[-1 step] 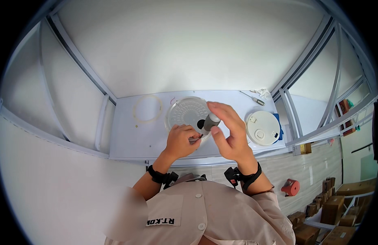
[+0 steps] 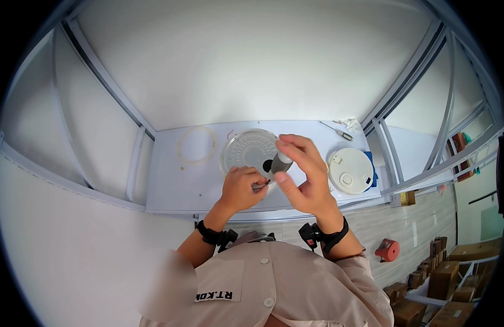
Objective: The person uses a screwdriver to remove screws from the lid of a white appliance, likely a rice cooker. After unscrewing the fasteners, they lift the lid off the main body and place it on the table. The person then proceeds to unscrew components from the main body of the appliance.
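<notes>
A round clear ribbed plastic disc (image 2: 241,152) lies on the white bench, partly hidden by my hands. Over its right side is a screwdriver (image 2: 279,164) with a thick grey handle and pale end, its thin shaft pointing down toward my left fingers. My right hand (image 2: 306,177) curls about that handle, thumb on the near side and fingers on the far side. My left hand (image 2: 242,188) is closed in a pinch at the disc's near edge, on a small grey piece (image 2: 258,187) I cannot make out. A dark round spot (image 2: 267,165) shows beside the handle.
A white round device (image 2: 350,171) sits on a blue item (image 2: 375,170) at the right. Behind it lie another screwdriver (image 2: 339,131) and crumpled white plastic (image 2: 349,124). At left is a pale ring (image 2: 179,147). Frame posts (image 2: 380,147) flank the bench (image 2: 175,191).
My right thumb and fingers have shifted slightly around the screwdriver handle, and the handle's top has moved a little. My left hand stays put.
</notes>
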`<state>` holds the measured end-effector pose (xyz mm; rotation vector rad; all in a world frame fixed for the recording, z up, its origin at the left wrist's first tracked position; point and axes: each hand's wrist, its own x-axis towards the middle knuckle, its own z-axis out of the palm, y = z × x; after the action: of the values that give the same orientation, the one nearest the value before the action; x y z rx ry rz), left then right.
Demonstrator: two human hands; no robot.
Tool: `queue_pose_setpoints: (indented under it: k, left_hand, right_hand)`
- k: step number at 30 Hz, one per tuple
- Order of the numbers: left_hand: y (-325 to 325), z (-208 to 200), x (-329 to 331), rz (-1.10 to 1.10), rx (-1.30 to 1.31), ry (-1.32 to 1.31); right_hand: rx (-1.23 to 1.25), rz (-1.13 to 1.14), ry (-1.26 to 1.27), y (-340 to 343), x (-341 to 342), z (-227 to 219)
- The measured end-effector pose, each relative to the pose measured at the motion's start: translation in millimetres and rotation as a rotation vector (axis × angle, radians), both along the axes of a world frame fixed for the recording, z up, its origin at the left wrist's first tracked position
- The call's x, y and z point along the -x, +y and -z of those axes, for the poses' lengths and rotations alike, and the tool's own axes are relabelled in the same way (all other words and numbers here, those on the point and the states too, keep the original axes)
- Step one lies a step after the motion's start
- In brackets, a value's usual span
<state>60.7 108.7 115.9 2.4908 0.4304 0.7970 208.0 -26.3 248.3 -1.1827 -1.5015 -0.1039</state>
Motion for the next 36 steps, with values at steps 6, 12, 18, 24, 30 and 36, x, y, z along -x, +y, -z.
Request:
queue_pose_setpoints:
  k: [6,12,18,24,30,36]
  left_hand:
    - [1,0,0,0.036,0.023,-0.024]
    - [0,0,0,0.002,0.015,-0.023]
    - [0,-1,-1,0.012,0.017,0.005]
    - [-2,2,-1,-0.026,0.017,-0.045]
    - [-1,-1,-1,0.004,0.018,-0.021]
    - [-1,-2,-1,-0.008,0.028,-0.016]
  right_hand:
    - [0.026,0.019,0.073,2,-10,19]
    - [0.042,0.074,-0.040,0,-4,3]
    - [0.095,0.009,0.223,-1,-5,20]
    - [0.184,0.120,-0.031,-2,-10,15]
    - [0.087,-0.002,0.214,4,-5,33]
    - [0.074,-0.011,0.205,1,-5,28]
